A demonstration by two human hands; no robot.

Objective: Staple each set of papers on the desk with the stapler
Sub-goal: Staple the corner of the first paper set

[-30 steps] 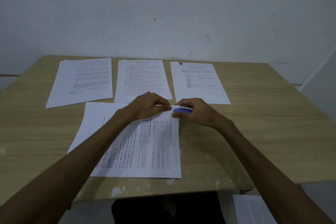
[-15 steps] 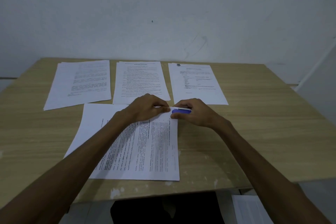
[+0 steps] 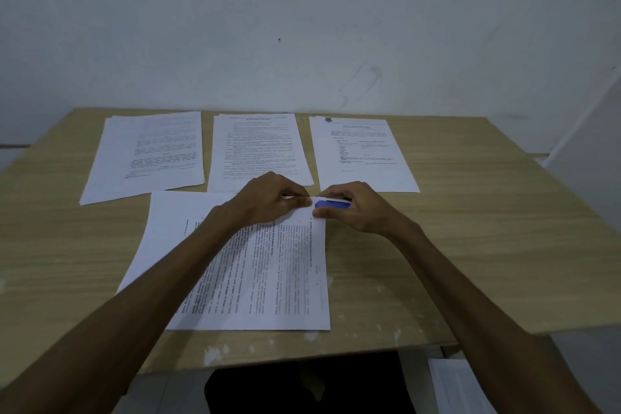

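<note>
We only get a sliver of the stapler [image 3: 331, 203], blue and white, the rest buried in the right hand [image 3: 356, 208]. The left hand [image 3: 272, 200] covers the far right corner of the near paper set [image 3: 268, 265], so we can't see the corner itself. Print on the three far paper sets [image 3: 258, 148] is too small for us to read. Near right, a white sheet [image 3: 453, 386] below the desk [image 3: 470, 245] runs off the bottom edge.
</note>
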